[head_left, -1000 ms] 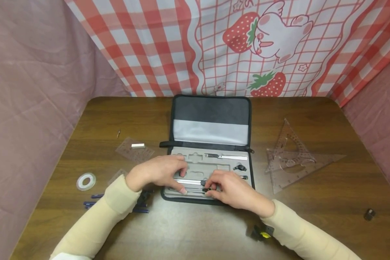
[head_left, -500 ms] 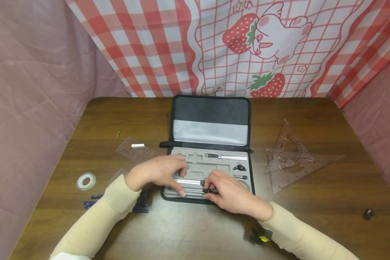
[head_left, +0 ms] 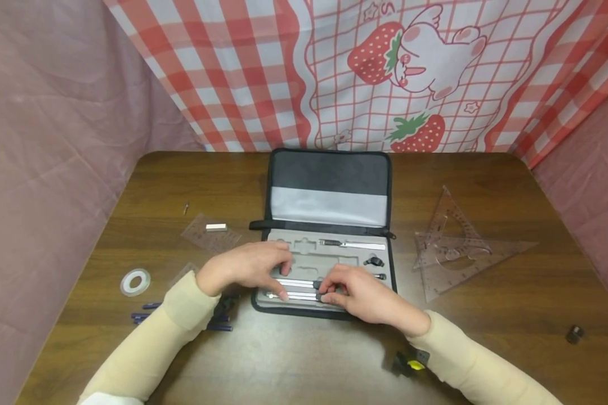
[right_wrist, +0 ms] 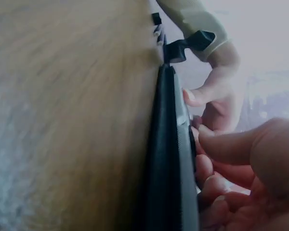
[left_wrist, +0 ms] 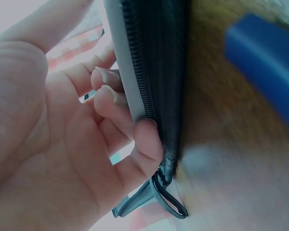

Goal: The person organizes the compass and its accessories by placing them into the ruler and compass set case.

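An open black zip case (head_left: 329,169) has a grey moulded tray (head_left: 304,263) with drawing tools in it. My right hand (head_left: 365,295) pinches the black head of a silver compass (head_left: 304,296) at the tray's front row; its fingers partly hide the head. My left hand (head_left: 245,264) spans the tray's left end, the thumb on the legs of that compass. In the left wrist view, its little finger touches the case's zip edge (left_wrist: 142,62). A second silver compass (head_left: 295,283) lies just behind, parallel to the first.
A silver tool (head_left: 360,245) and a small black part (head_left: 373,261) lie in the tray. Right of the case are clear set squares (head_left: 466,253). To the left are a tape ring (head_left: 134,282), a white block (head_left: 215,227) and blue pens (head_left: 220,327).
The front compass has settled level in the tray, its legs now side by side. My right hand dipped toward the front edge, then came back slightly. My left hand has stayed in place.
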The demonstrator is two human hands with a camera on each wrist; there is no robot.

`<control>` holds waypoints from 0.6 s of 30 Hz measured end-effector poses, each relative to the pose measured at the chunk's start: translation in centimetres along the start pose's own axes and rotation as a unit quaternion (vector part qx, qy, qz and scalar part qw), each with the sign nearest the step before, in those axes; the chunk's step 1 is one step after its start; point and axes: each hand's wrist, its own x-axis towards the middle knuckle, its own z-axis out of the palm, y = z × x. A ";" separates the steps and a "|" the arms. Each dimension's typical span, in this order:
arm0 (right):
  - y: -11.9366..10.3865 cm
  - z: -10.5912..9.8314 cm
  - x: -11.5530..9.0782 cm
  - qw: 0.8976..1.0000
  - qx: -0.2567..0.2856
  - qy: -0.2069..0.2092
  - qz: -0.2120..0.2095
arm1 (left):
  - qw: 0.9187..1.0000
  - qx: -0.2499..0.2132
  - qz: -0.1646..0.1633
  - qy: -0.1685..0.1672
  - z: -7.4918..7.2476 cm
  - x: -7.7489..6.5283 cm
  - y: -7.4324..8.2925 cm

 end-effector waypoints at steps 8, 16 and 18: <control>0.1 0.5 0.3 0.999 -0.022 0.024 0.010 | 1.000 0.012 0.015 0.006 -0.1 -0.1 -0.2; 0.0 -0.4 0.2 1.000 -0.023 0.019 0.003 | 1.000 0.017 0.007 0.009 0.0 -0.2 0.0; 0.4 -1.5 -0.3 0.999 -0.030 0.024 0.004 | 1.000 0.013 0.011 0.011 0.1 -0.1 0.1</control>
